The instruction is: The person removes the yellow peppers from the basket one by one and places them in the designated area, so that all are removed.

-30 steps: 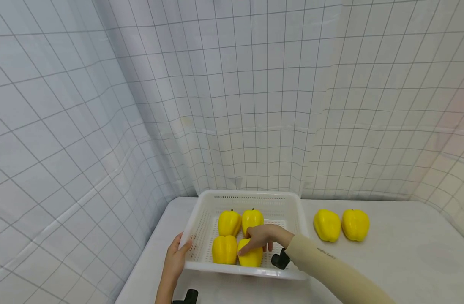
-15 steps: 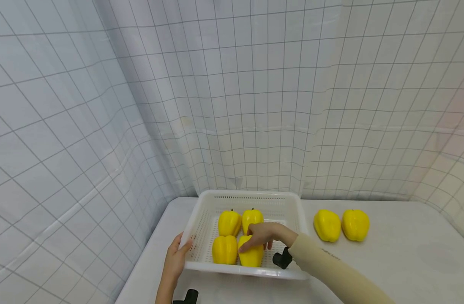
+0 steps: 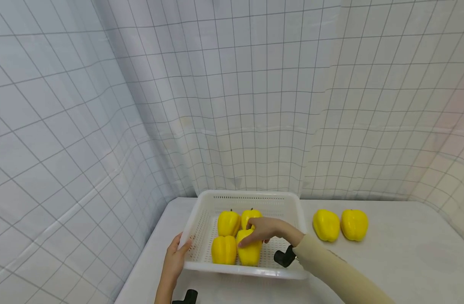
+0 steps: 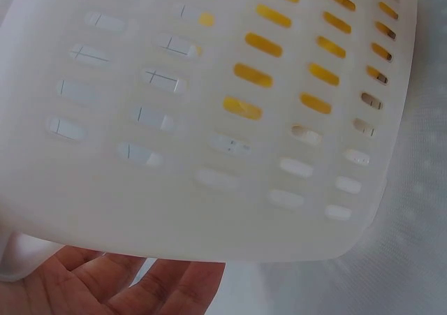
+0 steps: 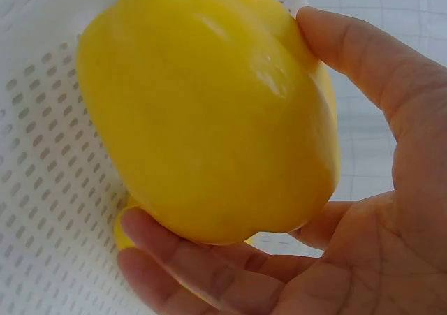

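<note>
A white perforated plastic basket (image 3: 251,271) holds several yellow bell peppers. My left hand (image 3: 173,262) grips its left side, thumb over the rim; the left wrist view has those fingers (image 4: 126,287) below the basket wall (image 4: 174,203). Inside, my right hand (image 3: 268,231) grips the front right bell pepper (image 3: 249,253). In the right wrist view, the thumb lies along one side of this bell pepper (image 5: 209,112) and the fingers curl around the other. Beside it sits another bell pepper (image 3: 223,250), with two more (image 3: 228,223) behind; the right hand partly covers the back right one.
Two more yellow bell peppers (image 3: 326,225) stand on the white table (image 3: 399,253) right of the basket. A white gridded curtain (image 3: 255,105) hangs behind and at the sides. Black wrist-worn devices (image 3: 284,256) show near both wrists, one overlapping the basket's front right.
My right hand has shifted slightly up and away with the gripped bell pepper, whose upper end has risen in the head view. The left hand and basket stay in place.
</note>
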A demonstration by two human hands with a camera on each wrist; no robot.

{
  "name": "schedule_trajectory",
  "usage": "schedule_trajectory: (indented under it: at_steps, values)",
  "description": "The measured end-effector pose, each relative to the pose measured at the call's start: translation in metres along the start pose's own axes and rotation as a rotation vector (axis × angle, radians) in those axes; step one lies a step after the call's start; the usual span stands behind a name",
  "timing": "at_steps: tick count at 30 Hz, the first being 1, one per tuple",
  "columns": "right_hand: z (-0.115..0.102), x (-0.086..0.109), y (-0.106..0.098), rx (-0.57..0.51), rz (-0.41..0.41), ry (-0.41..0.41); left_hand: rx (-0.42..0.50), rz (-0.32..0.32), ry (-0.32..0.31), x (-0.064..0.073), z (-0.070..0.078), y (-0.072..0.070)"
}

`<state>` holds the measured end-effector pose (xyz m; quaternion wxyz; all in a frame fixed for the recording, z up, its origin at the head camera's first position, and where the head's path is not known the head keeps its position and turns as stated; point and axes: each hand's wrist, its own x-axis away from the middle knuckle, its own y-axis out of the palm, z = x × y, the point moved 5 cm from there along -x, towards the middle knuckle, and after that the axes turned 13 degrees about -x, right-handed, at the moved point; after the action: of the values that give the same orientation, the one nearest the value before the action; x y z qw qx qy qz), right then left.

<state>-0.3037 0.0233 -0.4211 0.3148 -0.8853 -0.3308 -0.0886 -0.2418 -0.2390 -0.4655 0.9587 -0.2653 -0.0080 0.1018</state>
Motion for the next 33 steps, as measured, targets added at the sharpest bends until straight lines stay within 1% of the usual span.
schedule_trajectory:
  at_steps: [8,15,20,26,33]
  values:
    - [-0.002,0.004,-0.008,-0.021,0.039,-0.054,-0.004,-0.007,-0.003,-0.001,-0.001,0.0]
    - [-0.004,0.012,-0.012,-0.079,0.076,-0.088,0.005,-0.004,-0.005,0.0,0.0,0.0]
    - [-0.006,0.017,-0.016,-0.114,0.1,-0.127,0.014,0.001,0.005,0.0,0.001,0.0]
    - [-0.008,0.023,-0.023,-0.096,0.166,-0.178,0.003,0.008,0.004,0.0,0.002,0.0]
    - [-0.008,0.034,-0.029,-0.159,0.249,-0.201,-0.001,0.007,0.004,-0.001,0.002,0.001]
